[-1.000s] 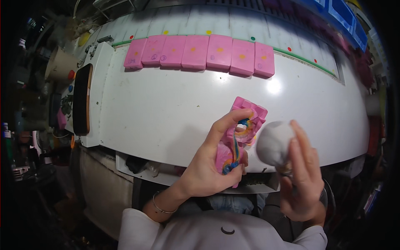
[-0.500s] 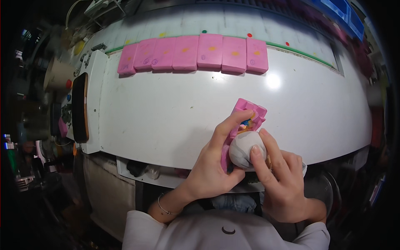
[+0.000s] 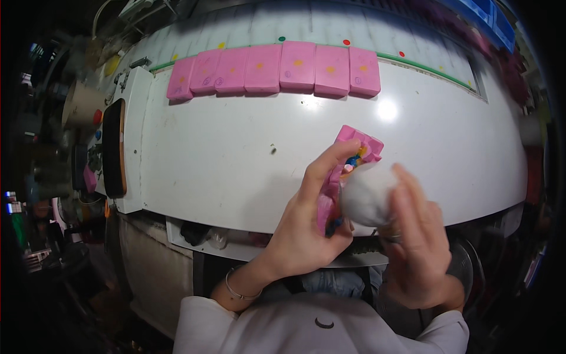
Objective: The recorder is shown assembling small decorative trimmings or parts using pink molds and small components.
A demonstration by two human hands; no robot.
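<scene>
My left hand [image 3: 306, 236] is wrapped round an opened pink block-like mould [image 3: 349, 133], its thumb along one side. Small blue, yellow and pale painted parts [image 3: 354, 160] lie in the mould's hollow. Smeared by motion, my right hand [image 3: 421, 248] has its fingers round a whitish-grey ball-shaped thing [image 3: 367, 197], just right of the mould. The ball partly covers the mould's near end; whether the two touch, I cannot tell. Both hands are over the table's front edge.
Several pink blocks [image 3: 262, 71] with yellow marks stand in a row at the back of the white table [image 3: 224, 153]. To the left lies a black phone-like slab [image 3: 113, 147] near a beige cup-shaped container [image 3: 82, 106]. A blue crate [image 3: 483, 20] is at the far right.
The ball and my right hand have shifted right and slightly up, uncovering more of the mould's near end. My left hand has risen a little with the mould.
</scene>
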